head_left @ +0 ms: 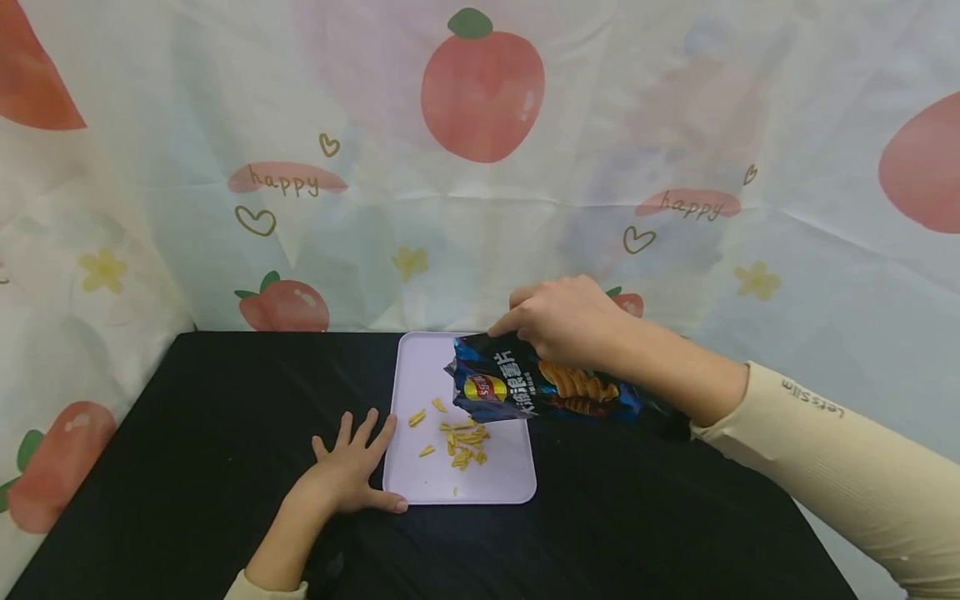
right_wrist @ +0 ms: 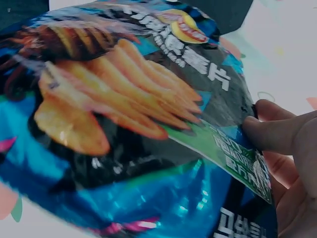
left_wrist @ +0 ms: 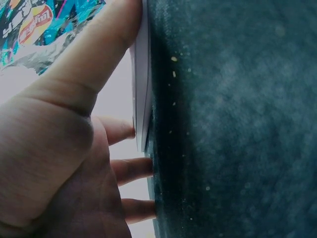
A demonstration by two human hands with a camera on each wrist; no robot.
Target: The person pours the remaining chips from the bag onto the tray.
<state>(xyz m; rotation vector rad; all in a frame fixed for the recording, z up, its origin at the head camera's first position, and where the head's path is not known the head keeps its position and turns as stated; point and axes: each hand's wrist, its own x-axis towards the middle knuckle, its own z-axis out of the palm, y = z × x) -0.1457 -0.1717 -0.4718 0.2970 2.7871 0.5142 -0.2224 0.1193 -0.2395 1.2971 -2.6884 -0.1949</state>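
The right hand [head_left: 570, 321] grips the bag [head_left: 536, 387] by its far edge, long axis left-right, left end over the tray [head_left: 422, 367], whose left edge the spread left hand [head_left: 351, 468] touches.

Left hand [left_wrist: 64, 153], palm side seen, thumb extended, three fingers below it apart from one another. Tray [left_wrist: 141, 94], pale, seen edge-on; thumb tip at its edge. Bag [left_wrist: 17, 37], shiny, in part, upper left, blue with red-and-yellow emblem [left_wrist: 35, 25]. Dark cloth [left_wrist: 242, 124], right, scattered with small pale specks [left_wrist: 174, 59].
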